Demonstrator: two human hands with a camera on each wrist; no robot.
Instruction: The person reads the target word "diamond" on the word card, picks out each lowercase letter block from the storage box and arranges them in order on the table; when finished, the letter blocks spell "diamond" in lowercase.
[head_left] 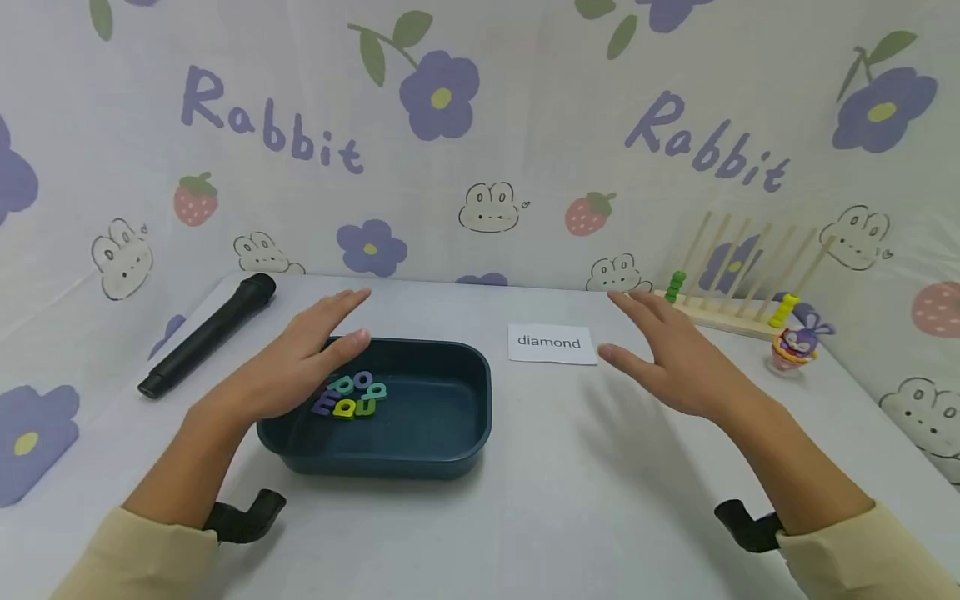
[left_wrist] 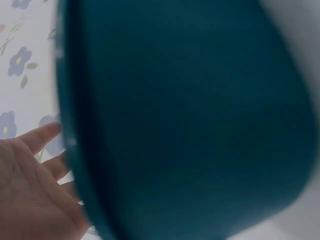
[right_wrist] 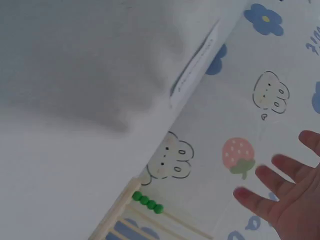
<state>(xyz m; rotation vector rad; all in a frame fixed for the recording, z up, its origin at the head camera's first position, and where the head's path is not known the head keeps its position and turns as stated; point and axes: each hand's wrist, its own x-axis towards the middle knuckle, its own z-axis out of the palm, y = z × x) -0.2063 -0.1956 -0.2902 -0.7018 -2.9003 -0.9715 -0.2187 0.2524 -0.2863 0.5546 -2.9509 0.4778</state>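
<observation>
My left hand hovers over the left end of a dark teal tray, fingers straight and nothing held. Inside the tray lies a small pile of colourful letters, partly hidden by that hand. In the left wrist view the tray's side wall fills most of the picture, with the palm behind its rim. My right hand is raised above the table with fingers extended, also holding nothing. Just left of its thumb lies a white card printed "diamond".
A black microphone lies at the left. At the back right stands a wooden rack of rods with green and yellow beads. Near it is a small purple rabbit figure in a clear cup. A patterned cloth hangs behind the table.
</observation>
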